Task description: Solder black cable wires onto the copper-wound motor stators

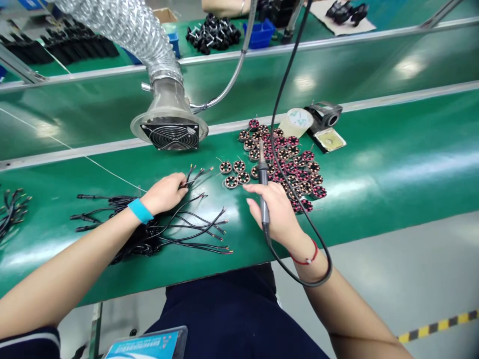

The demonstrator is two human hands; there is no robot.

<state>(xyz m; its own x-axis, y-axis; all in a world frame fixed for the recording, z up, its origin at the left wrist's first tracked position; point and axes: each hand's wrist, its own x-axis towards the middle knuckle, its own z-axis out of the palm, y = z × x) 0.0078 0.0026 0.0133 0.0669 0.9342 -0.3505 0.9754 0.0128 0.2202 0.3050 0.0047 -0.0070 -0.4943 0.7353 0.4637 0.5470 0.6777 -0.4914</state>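
Note:
My left hand point(166, 193) is closed on black cables at the upper right of a bundle of black cables point(140, 239), whose stripped wire ends point right. A soldering iron point(263, 174) lies in my right hand point(277, 209), its tip pointing away from me over the motor coils and its cord running under the wrist. The thumb and forefinger are spread. Many round copper coils point(290, 167), some with red parts, cover the bench beyond and right of that hand. Several coils point(231, 181) sit apart to the left, between my two hands.
A fume extractor point(172, 130) with a silver duct hangs above the bench behind my left hand. Behind the coils are a tape roll point(297, 121) and a soldering stand point(328, 124). The iron's black cord point(279, 89) hangs from above. More cables point(13, 212) lie far left.

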